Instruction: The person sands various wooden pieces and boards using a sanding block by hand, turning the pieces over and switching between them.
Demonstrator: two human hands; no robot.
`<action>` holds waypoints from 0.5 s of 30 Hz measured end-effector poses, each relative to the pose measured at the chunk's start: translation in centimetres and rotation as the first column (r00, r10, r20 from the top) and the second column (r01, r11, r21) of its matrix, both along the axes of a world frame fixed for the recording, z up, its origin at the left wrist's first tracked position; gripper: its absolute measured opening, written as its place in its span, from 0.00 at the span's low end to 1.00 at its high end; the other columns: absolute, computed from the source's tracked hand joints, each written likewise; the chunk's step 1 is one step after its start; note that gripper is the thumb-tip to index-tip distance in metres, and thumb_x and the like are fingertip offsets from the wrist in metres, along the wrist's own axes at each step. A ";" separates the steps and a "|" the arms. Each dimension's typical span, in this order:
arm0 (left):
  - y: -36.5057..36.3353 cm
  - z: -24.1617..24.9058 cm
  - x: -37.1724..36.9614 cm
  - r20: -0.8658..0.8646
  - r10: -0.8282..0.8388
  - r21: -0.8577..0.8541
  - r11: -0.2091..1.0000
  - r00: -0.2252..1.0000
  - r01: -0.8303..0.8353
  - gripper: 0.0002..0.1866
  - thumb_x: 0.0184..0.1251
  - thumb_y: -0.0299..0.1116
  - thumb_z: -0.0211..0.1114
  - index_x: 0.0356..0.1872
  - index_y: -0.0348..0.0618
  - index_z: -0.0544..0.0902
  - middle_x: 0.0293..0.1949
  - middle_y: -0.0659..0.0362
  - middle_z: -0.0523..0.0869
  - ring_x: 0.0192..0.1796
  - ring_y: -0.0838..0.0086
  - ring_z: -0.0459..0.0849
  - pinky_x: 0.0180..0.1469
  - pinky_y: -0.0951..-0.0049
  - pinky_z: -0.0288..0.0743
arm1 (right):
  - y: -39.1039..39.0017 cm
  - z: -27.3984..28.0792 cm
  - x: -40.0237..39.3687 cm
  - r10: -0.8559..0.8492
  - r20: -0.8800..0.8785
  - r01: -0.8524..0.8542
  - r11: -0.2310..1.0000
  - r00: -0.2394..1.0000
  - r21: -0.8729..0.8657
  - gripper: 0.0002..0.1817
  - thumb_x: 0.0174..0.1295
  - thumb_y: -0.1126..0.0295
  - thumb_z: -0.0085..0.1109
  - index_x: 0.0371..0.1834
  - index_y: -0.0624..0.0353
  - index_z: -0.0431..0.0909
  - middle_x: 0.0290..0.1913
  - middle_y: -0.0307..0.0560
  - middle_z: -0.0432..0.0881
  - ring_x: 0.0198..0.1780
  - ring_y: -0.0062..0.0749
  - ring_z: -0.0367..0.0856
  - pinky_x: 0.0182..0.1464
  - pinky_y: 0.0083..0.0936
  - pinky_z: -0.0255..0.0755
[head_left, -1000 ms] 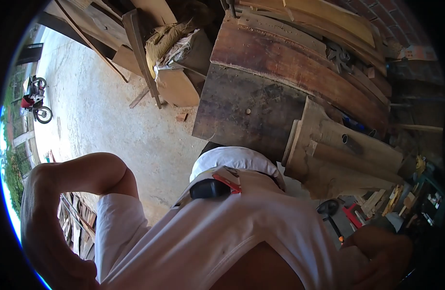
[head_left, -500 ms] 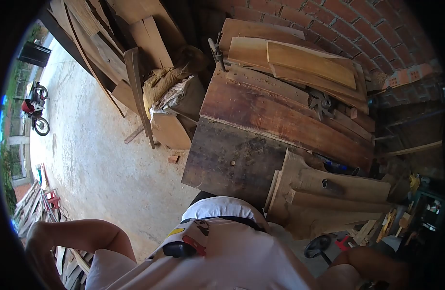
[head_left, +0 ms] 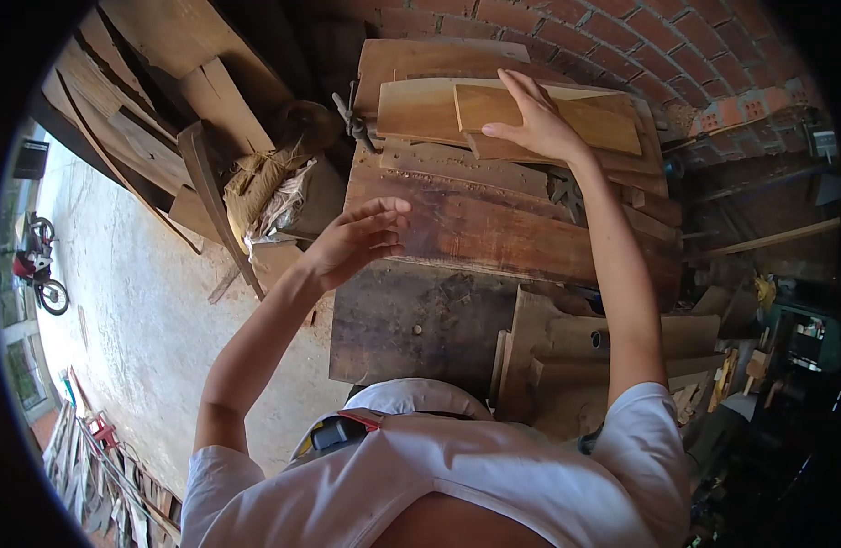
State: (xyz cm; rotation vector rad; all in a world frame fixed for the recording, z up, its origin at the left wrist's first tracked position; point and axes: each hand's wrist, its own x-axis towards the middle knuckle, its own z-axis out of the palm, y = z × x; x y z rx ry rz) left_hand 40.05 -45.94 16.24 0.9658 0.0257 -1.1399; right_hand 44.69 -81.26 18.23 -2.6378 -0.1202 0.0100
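My right hand [head_left: 537, 121] is over the left end of a light yellow-brown board [head_left: 608, 128], its thumb and fingers spread wide and nothing in its grasp. That board lies on another pale plank [head_left: 411, 108], atop a stack at the back of the workbench. Loosely bent, the fingers of my left hand [head_left: 361, 239] are apart and hold nothing. The hand overlaps the left edge of a long reddish-brown plank [head_left: 494, 224] in this view. Near the left end of the stack stands a metal clamp [head_left: 355, 123].
The dark bench top [head_left: 384, 320] has a round hole. A shaped wooden panel [head_left: 567, 320] leans at its right front. Leaning boards [head_left: 229, 105] and a tan sack [head_left: 256, 187] stand at left. A brick wall [head_left: 658, 46] rises behind; a motorcycle [head_left: 37, 265] is on the concrete floor.
Both hands have risen from low at my sides to over the bench, the right one reaching the yellow-brown board. My view has shifted slightly closer to the bench.
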 end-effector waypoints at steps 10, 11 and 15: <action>-7.3 -1.0 -0.9 -0.175 0.052 -0.311 0.945 0.983 -0.105 0.27 0.73 0.43 0.64 0.67 0.46 0.69 0.56 0.61 0.79 0.58 0.70 0.80 0.63 0.64 0.73 | 6.8 2.9 -8.5 0.360 0.130 -0.331 0.922 0.924 -0.202 0.56 0.35 0.57 0.83 0.74 0.50 0.65 0.70 0.46 0.70 0.71 0.42 0.68 0.77 0.48 0.53; -6.3 -0.5 -2.2 -0.096 0.043 -0.196 0.979 0.994 -0.061 0.31 0.71 0.43 0.66 0.69 0.44 0.67 0.58 0.58 0.79 0.60 0.67 0.79 0.66 0.62 0.71 | 9.0 3.0 -11.2 0.378 0.129 -0.358 0.921 0.917 -0.155 0.56 0.35 0.56 0.83 0.74 0.50 0.65 0.69 0.46 0.71 0.71 0.42 0.68 0.77 0.48 0.53; 0.1 -2.4 -6.9 -0.173 -0.006 0.005 1.000 0.985 0.007 0.38 0.64 0.33 0.70 0.73 0.39 0.62 0.65 0.51 0.74 0.67 0.59 0.75 0.70 0.58 0.69 | 13.6 0.0 -17.6 0.297 0.199 -0.313 0.948 0.934 0.059 0.56 0.38 0.54 0.82 0.75 0.51 0.64 0.71 0.45 0.69 0.72 0.41 0.66 0.77 0.51 0.52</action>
